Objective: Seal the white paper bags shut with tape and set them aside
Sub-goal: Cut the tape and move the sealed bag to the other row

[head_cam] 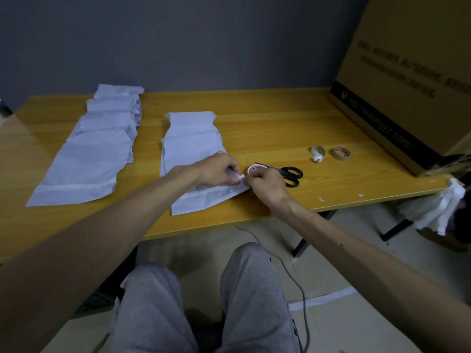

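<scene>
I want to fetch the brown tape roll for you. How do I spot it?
Start at the big cardboard box on the right end of the wooden table. Beside its lower edge lie two small rings, and the brown tape roll is the one nearer the box. It is tan and lies flat, while its neighbour is a loose curl of white strip.

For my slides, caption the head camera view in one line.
Left hand and right hand pinch a tape strip at the corner of a paper bag, scissors and tape roll alongside.
</scene>
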